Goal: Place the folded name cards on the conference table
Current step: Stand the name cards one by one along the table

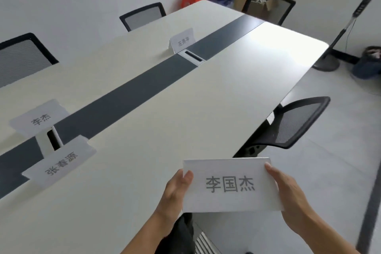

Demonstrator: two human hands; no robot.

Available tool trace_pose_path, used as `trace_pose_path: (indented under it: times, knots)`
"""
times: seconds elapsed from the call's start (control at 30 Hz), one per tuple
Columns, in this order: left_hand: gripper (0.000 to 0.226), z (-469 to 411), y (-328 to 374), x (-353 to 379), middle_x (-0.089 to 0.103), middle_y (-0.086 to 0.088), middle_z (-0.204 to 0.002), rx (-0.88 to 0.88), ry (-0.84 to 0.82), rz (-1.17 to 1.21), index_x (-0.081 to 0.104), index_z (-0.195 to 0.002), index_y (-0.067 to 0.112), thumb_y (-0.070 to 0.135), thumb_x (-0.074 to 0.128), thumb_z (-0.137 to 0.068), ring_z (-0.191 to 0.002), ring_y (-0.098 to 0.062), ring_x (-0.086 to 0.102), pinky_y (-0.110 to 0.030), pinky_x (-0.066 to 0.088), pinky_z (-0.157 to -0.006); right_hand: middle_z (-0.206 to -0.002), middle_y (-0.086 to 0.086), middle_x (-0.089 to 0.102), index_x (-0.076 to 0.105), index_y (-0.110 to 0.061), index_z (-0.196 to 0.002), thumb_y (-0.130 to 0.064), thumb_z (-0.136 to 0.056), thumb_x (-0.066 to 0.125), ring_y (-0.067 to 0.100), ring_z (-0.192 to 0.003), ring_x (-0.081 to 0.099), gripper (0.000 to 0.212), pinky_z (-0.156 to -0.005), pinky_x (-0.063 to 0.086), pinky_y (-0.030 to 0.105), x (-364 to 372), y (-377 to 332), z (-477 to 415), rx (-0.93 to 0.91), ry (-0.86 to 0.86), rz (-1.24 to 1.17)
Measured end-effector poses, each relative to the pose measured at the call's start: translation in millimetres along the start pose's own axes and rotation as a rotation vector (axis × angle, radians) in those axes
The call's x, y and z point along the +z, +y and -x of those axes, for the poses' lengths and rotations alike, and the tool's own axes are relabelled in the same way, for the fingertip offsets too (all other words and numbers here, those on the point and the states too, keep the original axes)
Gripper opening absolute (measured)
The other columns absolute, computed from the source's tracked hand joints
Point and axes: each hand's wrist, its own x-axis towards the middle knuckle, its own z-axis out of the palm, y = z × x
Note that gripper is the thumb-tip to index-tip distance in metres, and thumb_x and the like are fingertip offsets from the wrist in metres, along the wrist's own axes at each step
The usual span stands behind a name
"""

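We hold one folded name card [231, 185] between our left hand [175, 189] and right hand [288, 194], above the near edge of the conference table [165, 119]. Three more cards stand on the table: one [59, 163] to our left on the near side of the centre strip [127, 93], one [40, 118] just behind it across the strip, and one [182, 40] farther back beside the cable hatch [191, 56]. A chair [292, 123] sits to the table's right.

The place is an office meeting room, shown by a long white conference table [206, 93] with a dark centre cable strip [127, 93], mesh chairs [292, 123] along its sides, and standing name cards [182, 40].
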Motion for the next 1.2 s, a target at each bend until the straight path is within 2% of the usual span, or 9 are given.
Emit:
trace_pose_path:
  times: [0.1, 0.33, 0.5, 0.67, 0.8, 0.9, 1.0, 1.1, 1.2]
  knots:
    - [0.044, -5.9, -10.0, 56.3, 0.072, -0.007, -0.110, -0.061, 0.002, 0.015, 0.062, -0.115, 0.015, 0.046, 0.053, -0.085, -0.102, -0.022, 0.068, -0.037, 0.056, -0.087, -0.086, 0.013, 0.077, 0.078, -0.015, -0.084, -0.052, -0.078, 0.061, 0.036, -0.080, 0.071, 0.041, -0.075, 0.049, 0.042, -54.2, 2.7, -7.9, 0.039, 0.021, -0.001]
    - [0.046, -33.5, -15.2, 178.2, 0.074, -0.017, -0.101, -0.204, 0.041, 0.079, 0.066, -0.106, 0.007, 0.043, 0.069, -0.078, -0.096, -0.036, 0.069, -0.055, 0.050, -0.093, -0.084, 0.014, 0.077, 0.076, -0.009, -0.083, -0.039, -0.092, 0.054, 0.033, -0.076, 0.069, 0.038, -0.073, 0.048, 0.038, -177.9, 1.4, -32.8, 0.060, 0.075, -0.029]
    - [0.050, -78.6, -5.9, 217.8, 0.074, -0.016, -0.101, -0.189, 0.053, 0.050, 0.067, -0.105, 0.006, 0.044, 0.062, -0.072, -0.097, -0.034, 0.069, -0.054, 0.049, -0.096, -0.087, 0.013, 0.077, 0.076, -0.008, -0.088, -0.040, -0.092, 0.054, 0.036, -0.083, 0.070, 0.039, -0.072, 0.049, 0.037, -216.6, -13.2, -76.2, 0.086, 0.058, -0.025]
    - [0.064, -145.7, 10.1, 249.3, 0.073, -0.019, -0.105, -0.188, 0.038, 0.103, 0.066, -0.110, 0.003, 0.049, 0.068, -0.067, -0.100, -0.036, 0.068, -0.053, 0.048, -0.097, -0.094, 0.013, 0.076, 0.075, -0.007, -0.096, -0.041, -0.092, 0.054, 0.036, -0.092, 0.070, 0.040, -0.077, 0.049, 0.038, -247.5, -49.4, -138.6, 0.081, -0.017, 0.019]
    - [0.048, -210.9, 32.6, 281.4, 0.073, -0.019, -0.105, -0.189, 0.021, 0.162, 0.065, -0.113, 0.004, 0.039, 0.066, -0.080, -0.098, -0.036, 0.069, -0.053, 0.050, -0.094, -0.097, 0.013, 0.075, 0.073, -0.010, -0.097, -0.039, -0.091, 0.055, 0.028, -0.085, 0.069, 0.034, -0.075, 0.049, 0.036, -275.1, -93.1, -193.4, 0.051, -0.043, 0.080]
    - [0.050, -254.1, 60.7, 304.3, 0.072, -0.020, -0.106, -0.169, -0.008, 0.170, 0.064, -0.114, 0.003, 0.040, 0.066, -0.080, -0.098, -0.037, 0.069, -0.054, 0.050, -0.093, -0.093, 0.009, 0.075, 0.072, -0.013, -0.095, -0.041, -0.084, 0.060, 0.020, -0.080, 0.071, 0.033, -0.067, 0.052, 0.030, -296.4, -131.9, -228.3, 0.012, -0.101, 0.109]
    - [0.060, -292.3, 85.4, 323.7, 0.072, -0.019, -0.107, -0.112, 0.000, 0.145, 0.062, -0.114, 0.002, 0.048, 0.060, -0.075, -0.099, -0.036, 0.068, -0.054, 0.050, -0.094, -0.097, 0.006, 0.076, 0.071, -0.015, -0.100, -0.046, -0.075, 0.072, 0.020, -0.084, 0.073, 0.040, -0.066, 0.055, 0.028, -318.4, -163.7, -264.9, -0.009, -0.162, 0.144]
    - [0.059, -318.5, 105.6, 333.7, 0.071, -0.018, -0.107, -0.063, 0.007, 0.113, 0.061, -0.114, 0.000, 0.047, 0.059, -0.077, -0.100, -0.035, 0.068, -0.052, 0.050, -0.095, -0.102, 0.004, 0.076, 0.067, -0.019, -0.111, -0.051, -0.058, 0.072, 0.022, -0.093, 0.072, 0.063, -0.067, 0.056, 0.027, -332.0, -189.4, -300.8, -0.019, -0.259, 0.173]
    - [0.057, -342.6, 122.3, 338.4, 0.071, -0.017, -0.110, -0.023, 0.041, 0.139, 0.064, -0.113, 0.006, 0.049, 0.063, -0.076, -0.105, -0.033, 0.066, -0.052, 0.048, -0.098, -0.109, 0.008, 0.074, 0.066, -0.022, -0.116, -0.046, -0.056, 0.078, 0.027, -0.100, 0.070, 0.066, -0.077, 0.057, 0.038, -339.2, -219.3, -347.5, 0.012, -0.451, 0.211]
